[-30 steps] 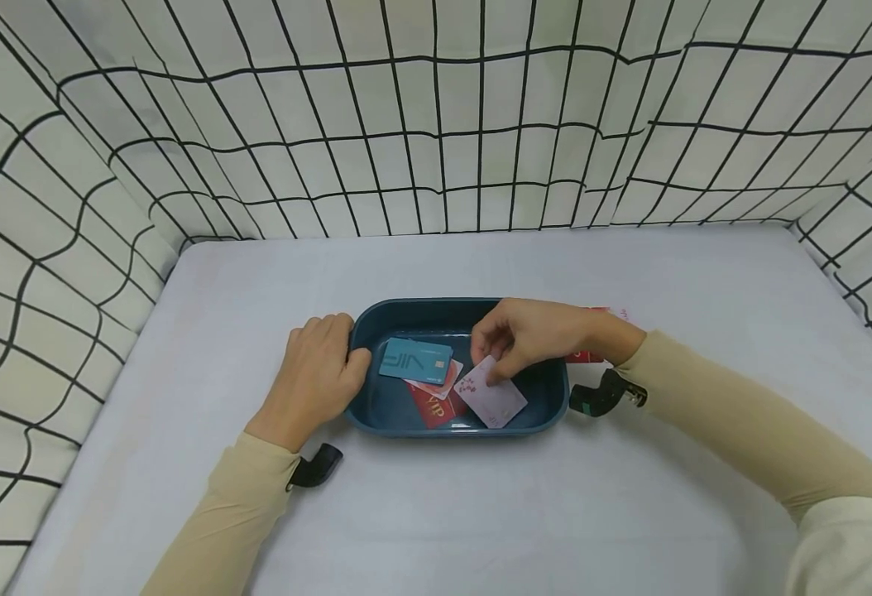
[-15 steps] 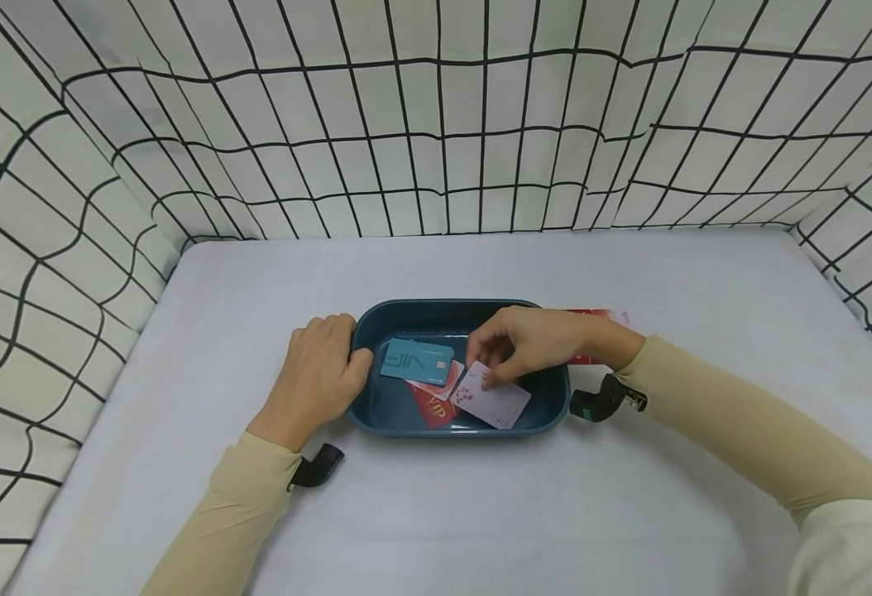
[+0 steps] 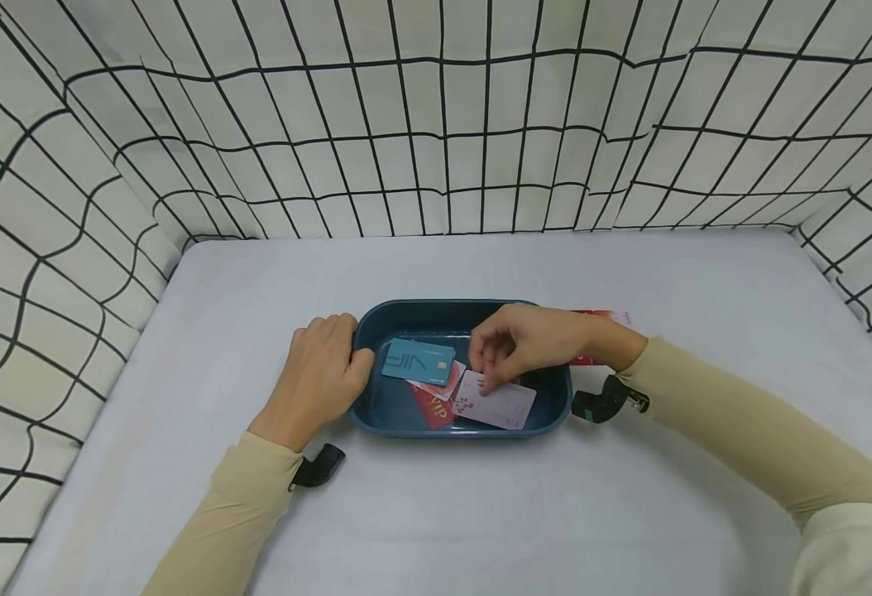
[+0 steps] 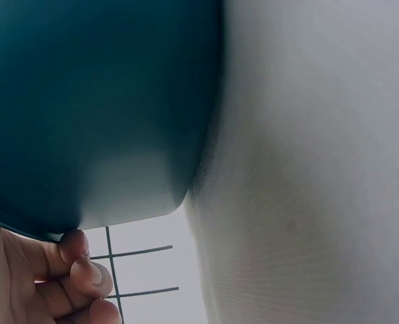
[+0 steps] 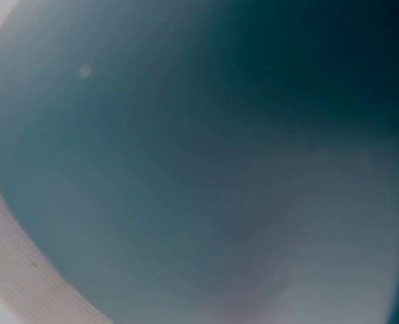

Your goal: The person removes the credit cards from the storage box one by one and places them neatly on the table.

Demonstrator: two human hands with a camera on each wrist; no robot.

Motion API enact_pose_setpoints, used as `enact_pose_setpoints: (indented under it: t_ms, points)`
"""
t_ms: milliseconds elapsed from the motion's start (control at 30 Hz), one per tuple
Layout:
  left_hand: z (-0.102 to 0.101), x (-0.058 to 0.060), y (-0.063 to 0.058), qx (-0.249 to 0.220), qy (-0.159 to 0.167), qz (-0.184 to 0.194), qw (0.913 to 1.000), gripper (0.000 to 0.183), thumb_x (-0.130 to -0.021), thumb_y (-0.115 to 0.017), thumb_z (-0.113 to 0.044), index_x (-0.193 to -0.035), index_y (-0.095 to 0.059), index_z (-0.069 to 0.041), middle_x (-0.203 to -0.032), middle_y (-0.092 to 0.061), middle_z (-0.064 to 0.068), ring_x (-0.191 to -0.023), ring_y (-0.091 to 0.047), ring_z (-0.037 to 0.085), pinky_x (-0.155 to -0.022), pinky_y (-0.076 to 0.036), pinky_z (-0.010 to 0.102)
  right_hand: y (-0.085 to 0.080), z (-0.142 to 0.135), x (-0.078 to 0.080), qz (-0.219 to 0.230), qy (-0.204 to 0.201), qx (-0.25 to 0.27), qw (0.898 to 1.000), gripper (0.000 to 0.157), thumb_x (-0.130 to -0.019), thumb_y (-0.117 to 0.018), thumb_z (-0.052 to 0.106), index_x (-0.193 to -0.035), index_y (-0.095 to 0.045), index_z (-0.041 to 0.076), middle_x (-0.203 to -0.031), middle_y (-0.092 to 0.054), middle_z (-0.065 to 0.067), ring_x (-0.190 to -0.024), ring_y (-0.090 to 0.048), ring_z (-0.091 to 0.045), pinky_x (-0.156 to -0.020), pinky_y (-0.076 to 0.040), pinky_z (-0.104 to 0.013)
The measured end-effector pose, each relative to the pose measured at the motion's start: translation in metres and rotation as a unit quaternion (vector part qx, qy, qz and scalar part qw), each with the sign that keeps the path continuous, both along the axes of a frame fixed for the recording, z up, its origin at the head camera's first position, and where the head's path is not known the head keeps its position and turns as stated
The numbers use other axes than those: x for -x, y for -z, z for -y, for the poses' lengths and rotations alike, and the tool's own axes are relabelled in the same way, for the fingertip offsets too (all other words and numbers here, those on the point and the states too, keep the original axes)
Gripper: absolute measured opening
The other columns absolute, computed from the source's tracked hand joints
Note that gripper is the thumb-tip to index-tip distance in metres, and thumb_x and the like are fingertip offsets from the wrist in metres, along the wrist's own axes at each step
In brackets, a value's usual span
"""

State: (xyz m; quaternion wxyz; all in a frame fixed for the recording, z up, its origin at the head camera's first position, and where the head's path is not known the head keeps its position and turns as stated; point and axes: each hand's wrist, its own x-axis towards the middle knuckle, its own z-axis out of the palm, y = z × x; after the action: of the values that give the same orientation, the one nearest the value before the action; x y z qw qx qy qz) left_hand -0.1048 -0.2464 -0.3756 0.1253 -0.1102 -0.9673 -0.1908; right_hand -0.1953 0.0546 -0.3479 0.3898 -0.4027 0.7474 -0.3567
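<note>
A dark blue rectangular tray (image 3: 406, 430) stands on the white table. At its left end my left hand (image 3: 317, 377) holds the rim; the left wrist view shows curled fingers (image 4: 91, 278) under the edge of the tray wall (image 4: 104, 121). Over the tray's right half, my right hand (image 3: 529, 343) pinches a pale pink card (image 3: 497, 404) by its upper edge. Left of it lie a teal card (image 3: 417, 361), a card with a red-and-white pattern (image 3: 447, 383) and a red VIP card (image 3: 433, 409), overlapping. In the right wrist view the tray wall (image 5: 118, 169) is blurred and the hand is hidden.
Red cards (image 3: 585, 360) lie on the table just beyond the tray's right end, partly covered by the right wrist. A white wall with a black grid pattern (image 3: 443, 124) surrounds the table (image 3: 436, 513) at the back and sides.
The pale pink card has turned from a steep slant to nearly level along the tray, its free end swinging right. My left hand keeps its place on the rim.
</note>
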Motion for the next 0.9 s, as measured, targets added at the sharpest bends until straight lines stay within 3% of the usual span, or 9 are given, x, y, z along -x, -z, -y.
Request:
enact_pose_setpoints:
  t_ms: [533, 900]
  points:
    - [0.0003, 0.0, 0.0002, -0.001, 0.001, -0.002, 1.0, 0.012, -0.087, -0.046, -0.016, -0.082, -0.05, -0.006, -0.07, -0.046, 0.007, -0.069, -0.043, 0.026, -0.067, -0.025, 0.035, 0.0005, -0.0016, 0.0017, -0.013, -0.027, 0.003, 1.0, 0.023, -0.088, -0.069, 0.003, -0.11, -0.07, 0.011, -0.098, -0.07, -0.003, -0.087, -0.066, -0.017, -0.081, -0.058, -0.029]
    - [0.0004, 0.0005, -0.0002, 0.001, 0.004, -0.008, 1.0, 0.012, -0.087, -0.048, -0.016, -0.08, -0.05, -0.006, -0.069, -0.045, 0.007, -0.068, -0.043, 0.026, -0.066, -0.025, 0.035, -0.0011, -0.0031, -0.0006, -0.028, -0.001, 0.021, 0.999, 0.028, -0.09, -0.065, 0.001, -0.115, -0.068, 0.012, -0.099, -0.067, -0.003, -0.09, -0.064, -0.019, -0.08, -0.056, -0.028]
